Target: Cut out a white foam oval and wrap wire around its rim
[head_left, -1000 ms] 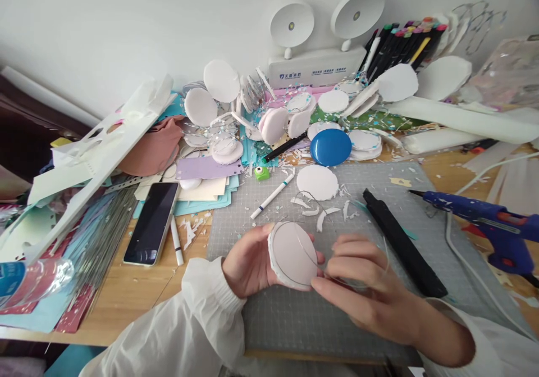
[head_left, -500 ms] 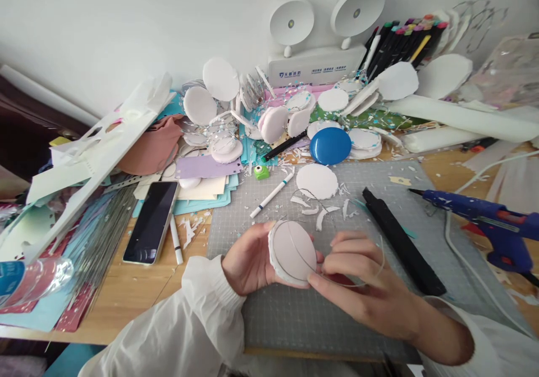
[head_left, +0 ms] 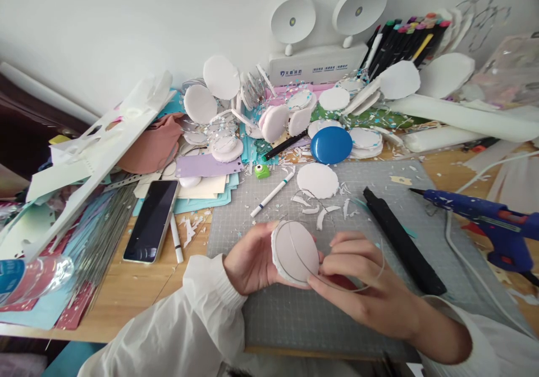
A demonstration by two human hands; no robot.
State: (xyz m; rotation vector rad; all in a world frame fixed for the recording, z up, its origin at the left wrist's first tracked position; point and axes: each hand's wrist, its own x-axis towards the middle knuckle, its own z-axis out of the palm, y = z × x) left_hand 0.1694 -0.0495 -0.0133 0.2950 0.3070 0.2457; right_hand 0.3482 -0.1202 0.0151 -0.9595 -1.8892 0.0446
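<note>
My left hand [head_left: 252, 262] holds a round white disc [head_left: 296, 252] with a rough edge, its face tilted towards me. A thin curved wire [head_left: 351, 291] crosses the face of the disc and loops out to the right. My right hand [head_left: 370, 287] pinches this wire, its fingertips touching the disc's lower right edge. Beyond the hands, another white disc [head_left: 318, 180] lies on the grey cutting mat [head_left: 269, 321], with white offcuts and a loose wire loop near it.
A blue glue gun [head_left: 484, 211] and a black tool [head_left: 402, 242] lie right. A phone [head_left: 150, 221] and stacked paper are left. Behind the mat stand many white discs, a blue oval [head_left: 331, 145], markers [head_left: 404, 42] and a twin-head lamp [head_left: 318, 65].
The disc in my left hand has shifted very slightly right and turned a little. My right hand keeps its pinch at nearly the same spot.
</note>
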